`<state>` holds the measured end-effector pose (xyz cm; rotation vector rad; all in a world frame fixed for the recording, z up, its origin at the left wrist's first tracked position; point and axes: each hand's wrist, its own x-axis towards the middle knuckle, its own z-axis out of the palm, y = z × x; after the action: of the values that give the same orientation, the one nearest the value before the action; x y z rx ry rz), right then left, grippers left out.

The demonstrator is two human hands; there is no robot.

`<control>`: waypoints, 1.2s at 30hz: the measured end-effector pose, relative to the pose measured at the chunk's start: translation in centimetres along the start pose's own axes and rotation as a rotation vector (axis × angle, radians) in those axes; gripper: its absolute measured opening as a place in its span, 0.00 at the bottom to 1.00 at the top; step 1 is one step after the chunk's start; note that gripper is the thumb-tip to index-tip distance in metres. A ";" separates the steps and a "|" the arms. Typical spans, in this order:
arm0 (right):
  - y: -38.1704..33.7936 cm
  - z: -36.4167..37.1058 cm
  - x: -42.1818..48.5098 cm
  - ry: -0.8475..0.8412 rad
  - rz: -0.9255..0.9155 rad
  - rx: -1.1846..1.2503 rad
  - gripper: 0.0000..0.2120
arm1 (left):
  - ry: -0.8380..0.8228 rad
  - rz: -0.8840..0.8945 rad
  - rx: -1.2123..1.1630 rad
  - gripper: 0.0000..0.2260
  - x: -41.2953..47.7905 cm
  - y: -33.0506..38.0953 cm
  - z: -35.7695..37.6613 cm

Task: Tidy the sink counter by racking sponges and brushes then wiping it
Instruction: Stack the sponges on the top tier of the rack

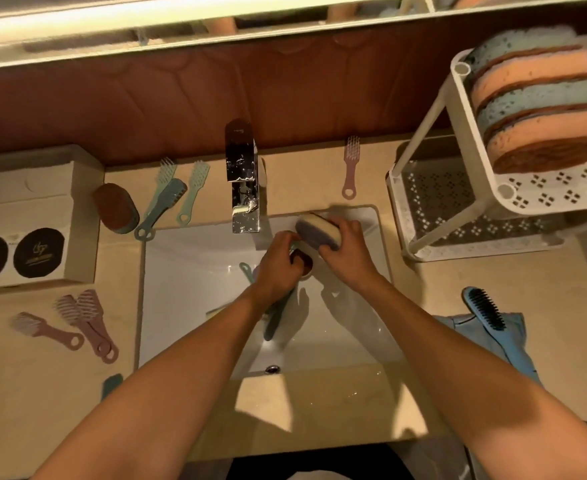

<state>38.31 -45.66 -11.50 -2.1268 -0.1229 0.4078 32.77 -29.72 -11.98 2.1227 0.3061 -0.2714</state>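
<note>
- Both hands meet over the sink (198, 289) at the centre of the frame, just below the tap (242, 178)
- The right hand (345, 252) grips a sponge (318, 232), pale-bodied with a purple scouring face, its fingers clamped on the sponge's right end
- The left hand (280, 259) is curled round a dark-handled brush (273, 320), whose handle runs down toward the lower frame; a reddish-brown thing at its fingertips is too hidden to name
- The sponge likely weighs little and gives under a squeeze; if wet it may drip or slip, so a firm hold across its short sides seems sound
- The brush looks stiff and light; the handle is the place to take it, with the bristles kept off the palm
- The rack (562, 188), upper right, already carries stacked sponges (541, 109) on its top tier
- More lies loose on the worktop (441, 306): pink brushes (84, 320) lower left, green brushes (167, 199) beside a brown sponge (115, 207) upper left, and a blue brush (489, 313) on a cloth (515, 323) at right
</note>
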 end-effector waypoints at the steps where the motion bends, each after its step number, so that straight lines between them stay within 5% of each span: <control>1: 0.4 0.1 -0.1 0.005 0.019 0.005 0.25 | -0.006 0.001 0.005 0.14 0.1 -0.2 0.2; 8: 2.2 1.2 -1.4 0.049 0.089 0.026 0.24 | -0.090 -0.125 0.228 0.15 1.2 -3.0 2.2; 13: 3.7 2.3 -1.6 0.043 0.150 0.034 0.23 | -0.168 -0.029 0.409 0.14 2.6 -4.5 3.3; 20: 5.7 3.3 -1.5 0.055 0.263 0.026 0.24 | -0.353 0.097 0.793 0.32 4.3 -5.4 4.8; 24: 5.8 3.4 -1.5 0.059 0.281 0.016 0.20 | -0.393 0.152 1.017 0.31 4.8 -6.0 5.4; 36: 5.5 2.5 -3.0 0.036 0.320 0.071 0.23 | -0.211 0.329 0.907 0.26 3.6 -5.9 4.3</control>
<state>34.27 -47.48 -16.55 -2.0855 0.2529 0.5519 33.99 -29.80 -20.03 2.9419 -0.3694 -0.4977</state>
